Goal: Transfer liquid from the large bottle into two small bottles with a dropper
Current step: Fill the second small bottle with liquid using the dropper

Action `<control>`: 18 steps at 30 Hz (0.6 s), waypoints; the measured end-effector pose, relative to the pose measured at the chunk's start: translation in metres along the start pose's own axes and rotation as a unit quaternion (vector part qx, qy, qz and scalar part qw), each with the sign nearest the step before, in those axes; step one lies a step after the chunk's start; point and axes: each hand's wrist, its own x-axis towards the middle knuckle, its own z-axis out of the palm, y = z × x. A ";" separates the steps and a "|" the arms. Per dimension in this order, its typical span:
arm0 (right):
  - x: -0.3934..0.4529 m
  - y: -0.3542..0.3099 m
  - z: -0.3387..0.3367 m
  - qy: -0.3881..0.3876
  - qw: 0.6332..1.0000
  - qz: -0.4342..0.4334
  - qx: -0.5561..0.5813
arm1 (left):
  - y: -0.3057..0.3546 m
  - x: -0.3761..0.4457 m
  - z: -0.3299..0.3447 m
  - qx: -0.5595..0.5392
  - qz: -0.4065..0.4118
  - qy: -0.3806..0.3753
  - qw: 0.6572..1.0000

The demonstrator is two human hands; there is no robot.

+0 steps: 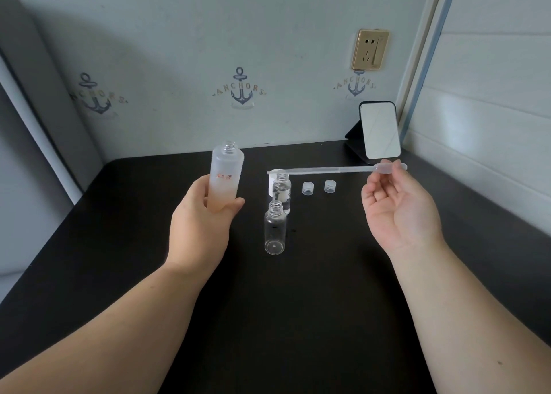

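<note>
My left hand (201, 223) grips the large frosted bottle (226, 176), uncapped and held upright above the dark table (298, 319). My right hand (399, 212) pinches the bulb end of a clear plastic dropper (328, 170), which lies nearly level with its tip pointing left over the far small bottle. Two small clear bottles stand open between my hands: the near one (275, 229) in front, the far one (282, 192) right behind it. A white cap (272, 183) stands behind the far bottle.
Two small clear caps (307, 188) (330, 186) lie right of the small bottles. A small mirror on a black stand (379, 131) stands at the back right corner. Walls close the table at the back and right.
</note>
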 end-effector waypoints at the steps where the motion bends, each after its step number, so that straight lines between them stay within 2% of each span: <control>1: 0.000 0.000 0.000 0.006 1.000 0.003 0.006 | 0.000 0.000 0.000 0.000 -0.004 0.001 1.000; 9: 0.003 -0.002 0.000 0.012 1.000 -0.001 0.006 | -0.001 0.003 0.003 -0.001 -0.018 -0.005 1.000; 13: 0.004 -0.002 -0.002 0.010 1.000 -0.004 -0.001 | 0.001 -0.001 0.001 -0.052 -0.024 -0.021 0.998; 15: 0.004 -0.003 -0.002 0.011 1.000 -0.002 -0.003 | 0.004 -0.005 -0.002 -0.076 -0.020 0.003 0.997; 18: 0.004 -0.004 -0.001 0.015 1.000 0.000 -0.009 | 0.008 -0.011 -0.011 -0.084 0.020 0.081 0.993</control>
